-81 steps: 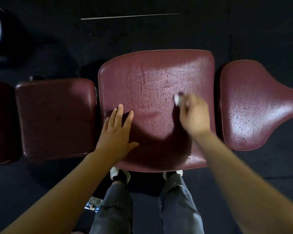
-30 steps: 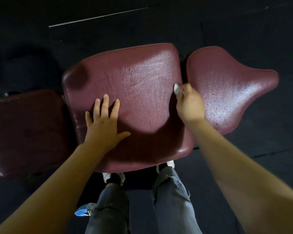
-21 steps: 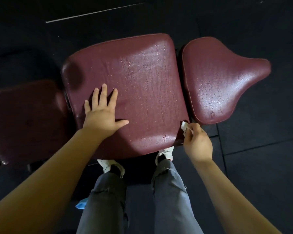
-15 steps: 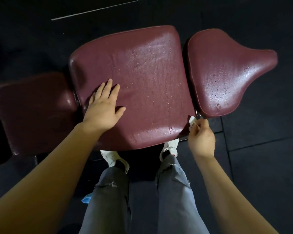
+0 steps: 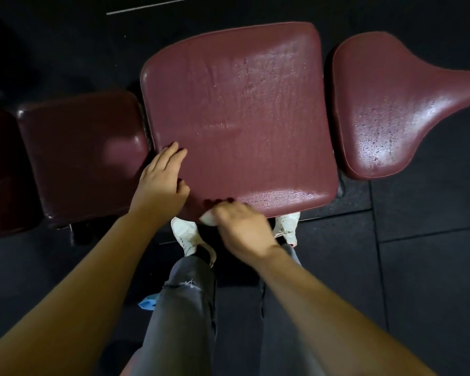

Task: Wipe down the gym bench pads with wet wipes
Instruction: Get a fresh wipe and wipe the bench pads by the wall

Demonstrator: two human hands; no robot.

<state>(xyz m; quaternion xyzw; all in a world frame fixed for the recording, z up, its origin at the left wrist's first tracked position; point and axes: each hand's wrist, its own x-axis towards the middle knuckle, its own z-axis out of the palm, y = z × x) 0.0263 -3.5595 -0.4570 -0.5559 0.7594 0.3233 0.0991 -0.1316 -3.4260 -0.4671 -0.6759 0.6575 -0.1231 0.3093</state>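
Head view hides most of the wet wipe under the blurred right hand, its grip curled round it at the maroon surface edge, left hand flat, dark floor around.

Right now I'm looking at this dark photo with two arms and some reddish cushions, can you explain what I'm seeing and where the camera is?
The camera sits on a person's head, looking down, so the arms, grey trousers and white shoes are theirs. Three maroon vinyl bench pads lie in a row: a large square middle pad, a darker small pad and a tapered seat pad. The left hand rests flat on the middle pad's near left corner. The right hand grips a white wet wipe against that pad's front edge.
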